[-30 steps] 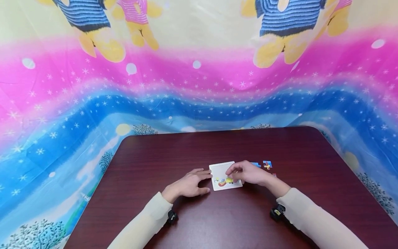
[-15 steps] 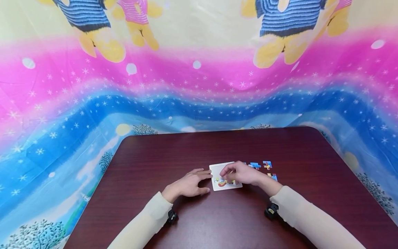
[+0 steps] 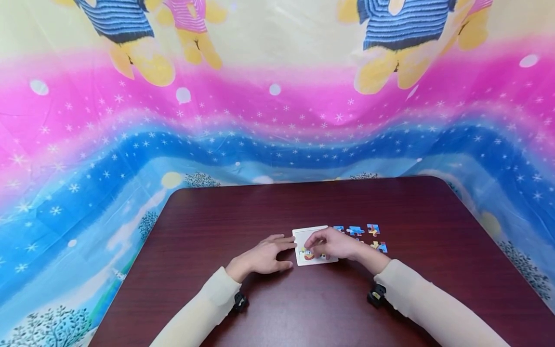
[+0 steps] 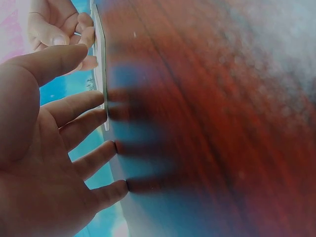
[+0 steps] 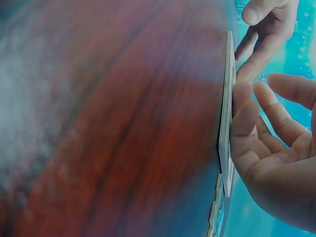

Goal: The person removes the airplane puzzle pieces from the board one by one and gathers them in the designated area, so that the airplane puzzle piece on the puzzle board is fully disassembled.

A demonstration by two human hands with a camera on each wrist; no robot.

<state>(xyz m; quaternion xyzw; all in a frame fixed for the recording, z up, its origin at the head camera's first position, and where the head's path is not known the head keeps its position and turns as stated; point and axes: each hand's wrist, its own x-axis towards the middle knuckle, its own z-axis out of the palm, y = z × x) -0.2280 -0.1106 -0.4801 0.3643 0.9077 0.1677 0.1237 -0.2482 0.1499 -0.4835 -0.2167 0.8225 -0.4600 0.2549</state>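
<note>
A small white puzzle board (image 3: 309, 234) lies on the table, with colourful pieces (image 3: 309, 256) showing along its near side. My left hand (image 3: 265, 255) is at its left edge with fingers spread, and some fingertips touch that edge in the left wrist view. My right hand (image 3: 336, 243) is over the board, its fingers bent down to the board's face. In the right wrist view the thumb (image 5: 245, 118) and index finger of that hand come close together at the board. Whether a puzzle piece is between them is hidden.
Several loose puzzle pieces (image 3: 355, 231) lie on the dark red-brown table (image 3: 277, 207) right of the board, some partly behind the right hand. A printed cloth (image 3: 277, 115) hangs behind the table. A small black camera (image 3: 376, 295) is at the right wrist.
My right hand has moved left over the board and slightly nearer, uncovering more loose puzzle pieces on the right. My left hand and the board have stayed in place.
</note>
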